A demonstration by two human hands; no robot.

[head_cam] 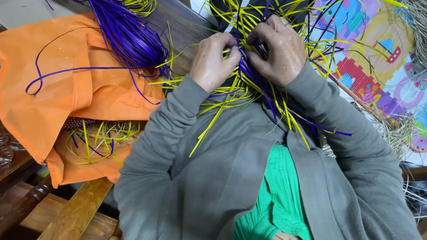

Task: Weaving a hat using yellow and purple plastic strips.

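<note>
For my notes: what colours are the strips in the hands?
Yellow and purple strips, clearest in the head view.

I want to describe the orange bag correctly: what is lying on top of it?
A bundle of purple strips lies across the orange bag; one loose strand loops over it. What the bag holds is mostly covered.

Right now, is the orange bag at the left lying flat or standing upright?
Lying flat. The orange bag is slumped and creased across the wooden bench, with the purple strip bundle resting on top.

both hands pinch into a yellow-and-purple strip weave (252, 85): left hand (212, 60), right hand (276, 50), fingertips nearly touching. purple strip bundle (127, 33) lies on orange bag (59, 101) beside them.
</note>
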